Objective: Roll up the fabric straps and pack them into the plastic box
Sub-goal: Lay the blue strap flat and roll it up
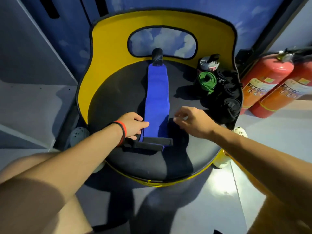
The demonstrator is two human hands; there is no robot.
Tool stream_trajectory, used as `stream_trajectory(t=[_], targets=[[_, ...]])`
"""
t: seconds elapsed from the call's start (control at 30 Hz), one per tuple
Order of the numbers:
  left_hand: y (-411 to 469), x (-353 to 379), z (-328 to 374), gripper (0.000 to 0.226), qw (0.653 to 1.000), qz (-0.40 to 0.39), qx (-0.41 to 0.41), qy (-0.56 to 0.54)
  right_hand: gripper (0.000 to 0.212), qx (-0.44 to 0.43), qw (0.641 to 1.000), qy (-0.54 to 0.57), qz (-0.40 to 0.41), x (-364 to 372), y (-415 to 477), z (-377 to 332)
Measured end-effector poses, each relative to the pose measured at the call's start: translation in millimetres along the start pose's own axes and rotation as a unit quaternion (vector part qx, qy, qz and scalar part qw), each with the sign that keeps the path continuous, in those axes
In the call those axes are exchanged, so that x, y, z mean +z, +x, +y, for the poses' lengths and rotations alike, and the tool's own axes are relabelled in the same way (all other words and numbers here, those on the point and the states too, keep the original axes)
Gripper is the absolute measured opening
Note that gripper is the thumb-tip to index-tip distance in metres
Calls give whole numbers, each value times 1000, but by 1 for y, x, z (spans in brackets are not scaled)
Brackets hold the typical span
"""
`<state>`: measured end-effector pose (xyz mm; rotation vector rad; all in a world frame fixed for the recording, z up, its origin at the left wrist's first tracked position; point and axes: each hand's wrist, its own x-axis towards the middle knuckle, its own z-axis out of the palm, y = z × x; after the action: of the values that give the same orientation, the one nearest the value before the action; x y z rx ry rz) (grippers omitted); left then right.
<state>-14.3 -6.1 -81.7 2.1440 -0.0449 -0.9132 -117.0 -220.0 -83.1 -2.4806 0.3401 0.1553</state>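
So the long blue fabric strap [156,92] is lying flat up the middle of the round black chair seat [116,93]. Its black hook-and-loop tab [155,143] sits at the near end, lower centre of the frame. The left hand [132,124] has its fingers laid fairly straight against the strap's left edge, touching it, not gripping. The right hand [192,121] hovers just right of the strap, fingers loosely bent and holding nothing, so the two hands are apart with the strap between them.

A green rolled strap [206,80] and some black rolled straps [231,102] are bunched at the seat's right edge. No plastic box in view, btw.

My worry: if the roll starts crooked at the tab end, it'll probably cone out sideways and go loose. Also, those finished rolls sit close to the rim, so a bump from the right arm could knock them off.
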Motion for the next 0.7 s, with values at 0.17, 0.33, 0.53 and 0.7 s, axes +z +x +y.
stream_trajectory(t=[0.17, 0.33, 0.53, 0.7], targets=[[-42, 7, -18, 11, 999, -19, -7, 29, 20, 6, 996, 78, -45, 31, -44, 0], [-60, 31, -35, 6, 984, 4, -16, -177, 20, 25, 995, 96, 11, 52, -68, -4], [-66, 47, -56, 9, 984, 16, 20, -176, 20, 16, 994, 87, 59, 60, -90, -3], [-76, 53, -60, 13, 992, 38, 79, -93, 25, -7, 996, 55, 70, 70, -106, 4]])
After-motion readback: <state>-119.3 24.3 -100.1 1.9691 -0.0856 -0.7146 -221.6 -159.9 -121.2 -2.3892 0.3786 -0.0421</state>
